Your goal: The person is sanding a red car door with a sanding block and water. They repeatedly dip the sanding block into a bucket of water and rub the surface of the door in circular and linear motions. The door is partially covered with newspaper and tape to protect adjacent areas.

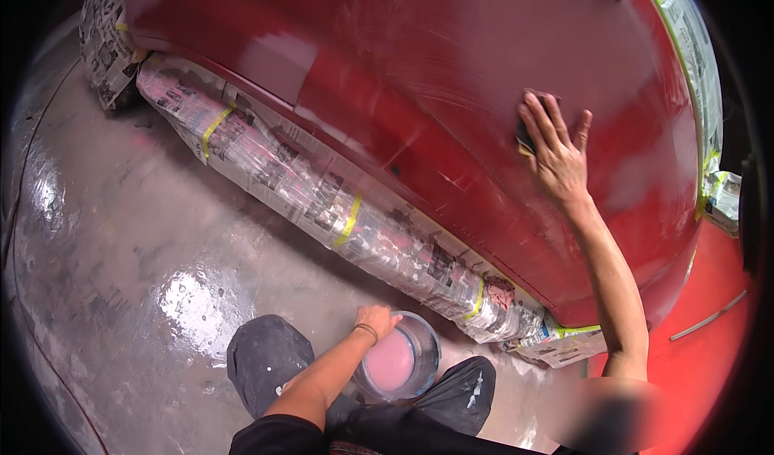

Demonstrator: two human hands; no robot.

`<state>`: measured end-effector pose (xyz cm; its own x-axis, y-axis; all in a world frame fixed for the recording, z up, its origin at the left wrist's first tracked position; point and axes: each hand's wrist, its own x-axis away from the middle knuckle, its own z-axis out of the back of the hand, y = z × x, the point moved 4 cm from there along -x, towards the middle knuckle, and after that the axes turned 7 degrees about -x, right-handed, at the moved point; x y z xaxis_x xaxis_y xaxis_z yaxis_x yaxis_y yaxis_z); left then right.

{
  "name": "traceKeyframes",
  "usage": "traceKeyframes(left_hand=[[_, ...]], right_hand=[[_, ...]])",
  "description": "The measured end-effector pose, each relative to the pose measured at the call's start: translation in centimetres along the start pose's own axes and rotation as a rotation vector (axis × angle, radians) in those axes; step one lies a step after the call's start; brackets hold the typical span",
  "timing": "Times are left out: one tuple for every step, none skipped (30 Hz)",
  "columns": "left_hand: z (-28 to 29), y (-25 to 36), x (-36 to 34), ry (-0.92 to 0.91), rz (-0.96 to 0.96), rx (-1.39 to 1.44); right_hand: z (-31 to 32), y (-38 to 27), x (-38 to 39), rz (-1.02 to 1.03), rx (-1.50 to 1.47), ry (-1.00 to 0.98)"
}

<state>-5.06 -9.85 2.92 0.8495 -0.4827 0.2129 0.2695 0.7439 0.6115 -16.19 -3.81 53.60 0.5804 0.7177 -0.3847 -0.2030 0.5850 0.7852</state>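
My left hand [376, 320] is closed over the rim of a translucent bucket [427, 348] between my knees. Cloudy pink liquid [390, 361] fills its lower part. With my right arm stretched out, my right hand [558, 158] presses a dark sanding pad [526, 138] flat against a red car body panel [476, 76]. The fingers lie over the pad and cover most of it, while the thumb stands a little away. Dull, pale sanded patches and whitish streaks mark the red paint around it.
Newspaper masking [282, 177] with yellow tape wraps the car's lower edge. More covering [693, 60] lines the panel's right side. Thin hose or cable [24, 165] runs along the wet grey floor [121, 237] at left. A grey strip [708, 316] lies on red flooring at right.
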Motion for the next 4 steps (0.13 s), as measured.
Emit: traceKeyframes(left_hand=[[-0.3, 0.4, -0.2, 0.011, -0.025, -0.008], [-0.1, 0.4, -0.7, 0.026, -0.037, -0.018], [0.0, 0.3, -0.8, 0.031, -0.032, -0.008], [-0.1, 0.2, -0.6, 0.03, -0.022, 0.005]], right_hand=[[0.9, -0.8, -2.1, 0.003, -0.011, -0.003], [1.7, -2.3, -5.3, 0.008, -0.033, 0.003], [1.8, -3.6, -7.8, 0.011, -0.063, -0.003], [1.5, -4.4, -9.9, 0.028, -0.032, 0.027]])
